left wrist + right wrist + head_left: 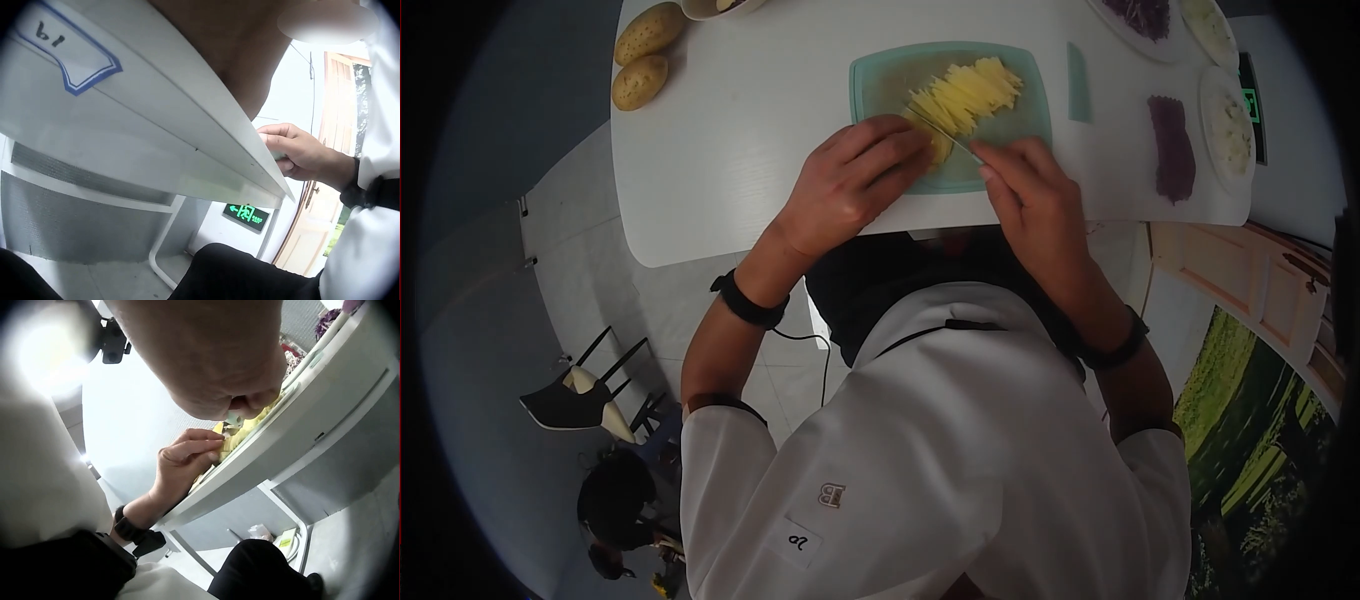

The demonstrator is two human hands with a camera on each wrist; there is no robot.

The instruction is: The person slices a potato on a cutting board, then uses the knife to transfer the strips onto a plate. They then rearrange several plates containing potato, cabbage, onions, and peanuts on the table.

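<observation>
On the pale green cutting board lies a row of yellow potato sticks. My right hand grips a knife, its thin blade slanting across the near left end of the row. A bit of the pale green handle shows under the right hand in the right wrist view. Left of the blade, my left hand holds the remaining potato pieces with bent fingers, its fingertips close beside the blade. The left wrist view shows mostly the table's underside, with the right hand beyond the edge.
Two whole potatoes and part of a bowl sit at the far left. Right of the board lie a pale green strip and a dark purple rectangular piece. Plates of purple shreds and whitish pieces stand along the right edge.
</observation>
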